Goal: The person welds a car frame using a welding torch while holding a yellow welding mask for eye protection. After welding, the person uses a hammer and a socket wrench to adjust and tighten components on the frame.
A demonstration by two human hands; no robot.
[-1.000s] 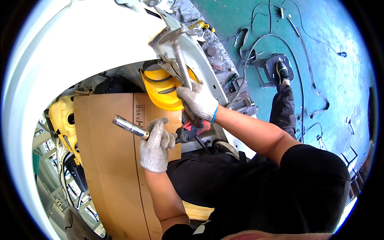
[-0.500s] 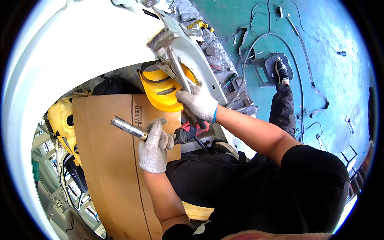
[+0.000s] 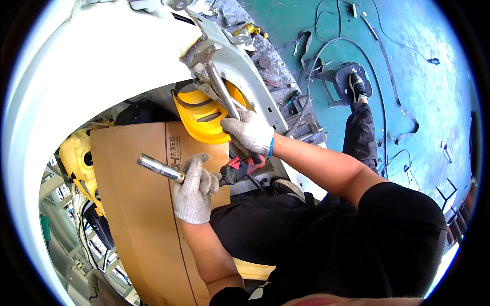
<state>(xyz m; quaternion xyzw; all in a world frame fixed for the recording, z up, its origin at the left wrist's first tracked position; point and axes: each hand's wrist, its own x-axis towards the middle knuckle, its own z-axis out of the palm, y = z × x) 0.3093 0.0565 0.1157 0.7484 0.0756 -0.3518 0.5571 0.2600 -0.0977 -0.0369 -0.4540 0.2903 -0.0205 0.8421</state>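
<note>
My gloved right hand (image 3: 249, 132) is closed round the grey metal handle of a hammer (image 3: 220, 84). The hammer's head lies over the corner of the white vehicle panel (image 3: 127, 46); whether it touches the metal I cannot tell. Locking pliers (image 3: 205, 91) sit right beside the handle. In my gloved left hand (image 3: 193, 188), the fingers grip a shiny silver metal cylinder (image 3: 159, 167), pointing left above the cardboard. A yellow face-shield headpiece (image 3: 204, 118) lies behind the hammer. Just right of my left hand is a red and black power tool (image 3: 236, 170).
A large cardboard sheet (image 3: 138, 214) covers the area under my left arm. Beyond the metal rail (image 3: 265, 92), a cluttered bench (image 3: 286, 81) carries several tools. My foot rests on a dark stool (image 3: 341, 84); hoses and cables (image 3: 380, 102) trail over the green floor.
The whole view has shifted a little, so things sit slightly further left. Both hands keep their holds, and the hammer stays at the panel corner.
</note>
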